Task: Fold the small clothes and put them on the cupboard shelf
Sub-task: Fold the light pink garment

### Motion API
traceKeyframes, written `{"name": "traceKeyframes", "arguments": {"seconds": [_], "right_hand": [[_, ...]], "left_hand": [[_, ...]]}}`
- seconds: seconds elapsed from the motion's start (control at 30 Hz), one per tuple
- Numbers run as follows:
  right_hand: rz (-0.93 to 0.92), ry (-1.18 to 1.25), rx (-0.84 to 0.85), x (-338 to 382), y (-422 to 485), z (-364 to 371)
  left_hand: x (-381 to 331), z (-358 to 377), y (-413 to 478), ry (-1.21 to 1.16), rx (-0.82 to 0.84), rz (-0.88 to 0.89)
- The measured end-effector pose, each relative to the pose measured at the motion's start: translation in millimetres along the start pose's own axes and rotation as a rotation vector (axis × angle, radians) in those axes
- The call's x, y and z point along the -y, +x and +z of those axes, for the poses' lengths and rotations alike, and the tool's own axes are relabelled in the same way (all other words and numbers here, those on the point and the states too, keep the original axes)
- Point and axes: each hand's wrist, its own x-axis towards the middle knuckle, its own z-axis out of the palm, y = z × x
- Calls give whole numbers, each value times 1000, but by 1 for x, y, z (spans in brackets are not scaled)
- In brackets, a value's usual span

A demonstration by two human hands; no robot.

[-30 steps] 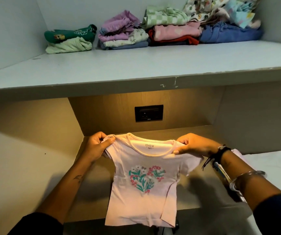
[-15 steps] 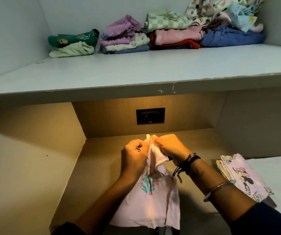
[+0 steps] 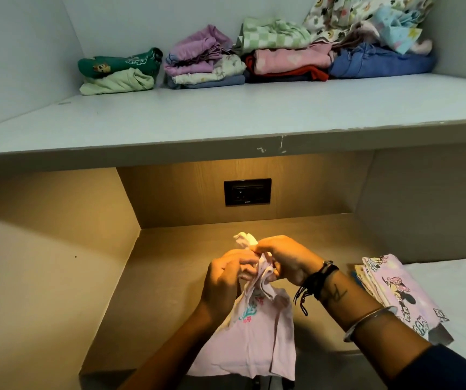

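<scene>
A small pale pink t-shirt [image 3: 254,342] with a floral print hangs folded in half lengthwise over the lit wooden lower shelf [image 3: 169,277]. My left hand [image 3: 223,280] and my right hand [image 3: 282,260] are pressed together at its top, both pinching the bunched shoulders and neckline. The shirt's lower half dangles free below them. On the grey cupboard shelf [image 3: 226,116] above, several folded stacks lie along the back wall: a green stack [image 3: 119,70], a purple stack [image 3: 203,60] and a pink and red stack [image 3: 290,60].
A loose heap of patterned clothes over a blue garment [image 3: 378,32] fills the upper shelf's right corner. A lilac cartoon-print garment [image 3: 397,291] lies on a white surface [image 3: 465,291] to my right. A black socket plate [image 3: 247,191] sits in the back panel.
The shirt was held spread wide by its shoulders. My hands then came together, folding it in half lengthwise, and now they grip the bunched top slightly lower.
</scene>
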Motion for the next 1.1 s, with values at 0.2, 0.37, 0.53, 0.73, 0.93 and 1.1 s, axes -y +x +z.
{"name": "traceKeyframes", "arguments": {"seconds": [0.2,0.37,0.53,0.73,0.93,1.1], "right_hand": [[-186,-262,95,6,-11,-24],[-287,-412,275,28,-22,-36],[-314,-491,321,36,-21,-50],[-279,-525,40,27,-6,-71],[-546,-662,-432,60,28,-71],[-825,-495,-586,84,24,-69]], "left_hand": [[2,-34,21,196,-112,-3],[-8,-51,63,502,463,-39],[-31,-49,90,391,754,-151],[-35,-59,99,382,579,-132],[-47,-36,130,484,160,171],[-72,-37,140,437,-98,299]]}}
